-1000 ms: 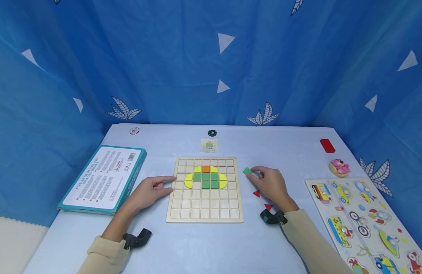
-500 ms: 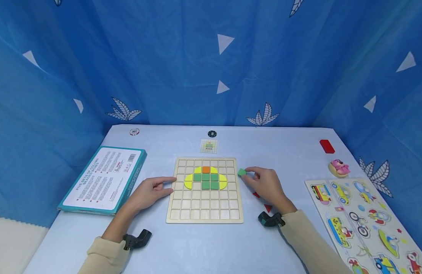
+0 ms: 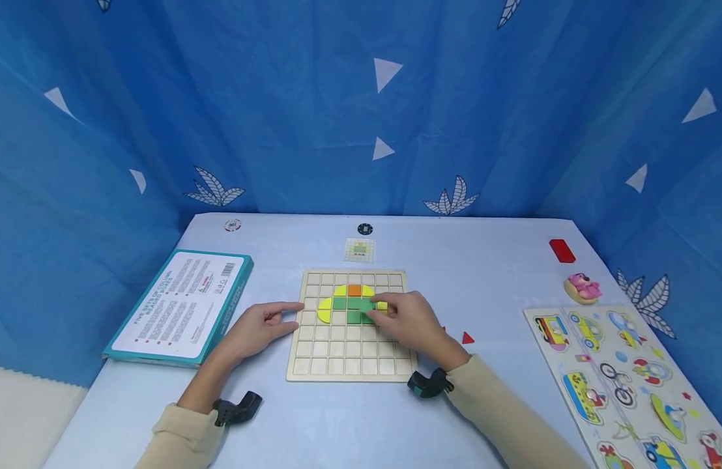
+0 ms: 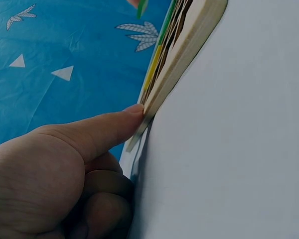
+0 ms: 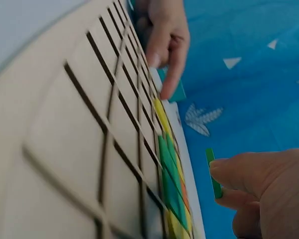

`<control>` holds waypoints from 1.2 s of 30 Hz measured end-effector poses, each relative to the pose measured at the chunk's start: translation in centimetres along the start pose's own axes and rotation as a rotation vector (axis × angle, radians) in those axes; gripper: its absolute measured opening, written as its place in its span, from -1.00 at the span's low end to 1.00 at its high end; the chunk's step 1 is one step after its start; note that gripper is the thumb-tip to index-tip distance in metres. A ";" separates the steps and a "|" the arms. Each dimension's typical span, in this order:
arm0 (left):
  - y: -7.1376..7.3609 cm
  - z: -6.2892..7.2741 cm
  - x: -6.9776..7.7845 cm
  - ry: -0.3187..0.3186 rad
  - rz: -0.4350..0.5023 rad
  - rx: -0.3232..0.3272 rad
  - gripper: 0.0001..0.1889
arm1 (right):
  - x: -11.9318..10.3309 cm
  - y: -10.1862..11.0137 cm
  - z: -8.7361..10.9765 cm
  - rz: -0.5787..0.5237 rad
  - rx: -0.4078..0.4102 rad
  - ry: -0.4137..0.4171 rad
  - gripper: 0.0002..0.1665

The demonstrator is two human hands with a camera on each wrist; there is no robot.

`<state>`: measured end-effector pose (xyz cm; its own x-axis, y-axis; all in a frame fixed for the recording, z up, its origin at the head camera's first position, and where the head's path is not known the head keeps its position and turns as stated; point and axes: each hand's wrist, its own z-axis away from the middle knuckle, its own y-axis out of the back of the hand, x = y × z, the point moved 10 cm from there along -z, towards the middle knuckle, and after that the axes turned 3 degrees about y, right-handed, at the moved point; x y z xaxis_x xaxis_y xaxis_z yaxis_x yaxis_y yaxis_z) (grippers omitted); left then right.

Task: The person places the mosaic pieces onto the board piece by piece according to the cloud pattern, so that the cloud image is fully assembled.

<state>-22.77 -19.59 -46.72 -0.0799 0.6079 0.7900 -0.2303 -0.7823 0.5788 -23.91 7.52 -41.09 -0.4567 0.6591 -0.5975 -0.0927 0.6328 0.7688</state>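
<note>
My right hand (image 3: 414, 324) pinches a green square tile (image 5: 210, 156) between thumb and fingertips. In the right wrist view the tile stands on edge, apart from the board's surface. Below it is a wooden grid board (image 3: 322, 369) with several green square tiles (image 3: 340, 303), an orange square tile (image 3: 354, 290) and yellow curved pieces (image 3: 324, 311) set in its cells. The right hand covers part of the right-hand pieces. My left hand (image 3: 257, 331) touches the board's left edge with thumb and forefinger extended; in the left wrist view, its thumb (image 4: 112, 128) meets the wooden rim.
Red triangle pieces (image 3: 468, 338) lie right of the board. A small pattern card (image 3: 359, 250) and a dark disc (image 3: 365, 229) lie behind it. Left is a teal-edged box (image 3: 179, 306); right are a picture puzzle board (image 3: 590, 352), a pink figure (image 3: 584, 286) and a red block (image 3: 562, 251).
My right hand has carried the green tile leftward from beside the board to above its green and yellow pieces. The left hand stays at the board's left edge.
</note>
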 end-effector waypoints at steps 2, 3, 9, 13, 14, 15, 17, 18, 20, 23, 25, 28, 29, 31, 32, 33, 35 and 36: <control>-0.1 0.0 0.0 0.003 0.001 -0.007 -0.57 | -0.9 -1.1 -0.2 0.002 -0.026 0.035 -0.66; -0.2 0.0 0.0 0.003 0.001 -0.009 -0.57 | -1.3 -1.6 -0.3 0.005 -0.036 0.051 -0.66; -0.2 -0.1 0.1 0.000 -0.006 -0.005 -0.58 | -3.1 -3.8 -0.9 0.026 -0.060 0.123 -0.68; -0.2 -0.1 0.2 -0.003 -0.003 -0.012 -0.58 | -3.3 -4.6 -1.0 0.077 -0.048 0.131 -0.68; -0.2 -0.1 0.2 -0.002 -0.003 -0.012 -0.58 | -3.3 -4.7 -1.0 0.091 -0.045 0.130 -0.68; -0.1 -0.1 0.2 0.000 -0.005 -0.010 -0.58 | -3.3 -4.7 -1.0 0.105 -0.040 0.129 -0.67; 0.0 -0.1 0.2 -0.001 -0.010 -0.006 -0.58 | -3.5 -4.8 -1.1 0.122 -0.026 0.134 -0.67; 0.0 -0.1 0.3 -0.002 -0.011 -0.004 -0.58 | -3.5 -4.8 -1.1 0.126 -0.019 0.134 -0.68; 0.1 -0.1 0.3 -0.001 -0.011 -0.002 -0.58 | -3.6 -4.7 -1.1 0.128 -0.009 0.130 -0.67; 0.1 -0.1 0.2 -0.001 -0.010 -0.002 -0.58 | -3.6 -4.7 -1.1 0.122 -0.001 0.125 -0.68; 0.1 0.0 0.1 0.002 -0.006 -0.005 -0.58 | -3.6 -4.8 -1.2 0.117 -0.004 0.119 -0.68; 0.1 0.0 -0.1 0.007 -0.004 -0.006 -0.58 | -3.7 -4.9 -1.2 0.112 -0.007 0.121 -0.70; 0.1 0.0 -0.1 0.008 -0.004 -0.006 -0.58 | -3.7 -4.9 -1.2 0.112 -0.008 0.121 -0.70; 0.0 0.0 -0.2 0.008 -0.003 -0.007 -0.58 | -3.7 -4.9 -1.1 0.110 -0.009 0.124 -0.71; 0.0 0.0 -0.2 0.009 -0.002 -0.006 -0.58 | -3.7 -4.8 -1.1 0.107 -0.009 0.126 -0.72; 0.1 0.0 -0.2 0.008 -0.001 -0.005 -0.58 | -3.7 -4.7 -1.1 0.107 -0.006 0.124 -0.72; 0.1 0.0 -0.1 0.002 0.000 -0.006 -0.58 | -3.8 -4.2 -1.0 0.111 0.012 0.123 -0.72; 0.1 -0.1 0.0 -0.004 -0.001 -0.006 -0.58 | -3.8 -3.7 -0.9 0.113 0.027 0.122 -0.72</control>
<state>-22.86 -19.71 -46.70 -0.0761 0.6081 0.7902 -0.2357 -0.7810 0.5783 -22.66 2.30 -41.48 -0.5671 0.6734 -0.4743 -0.0118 0.5692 0.8221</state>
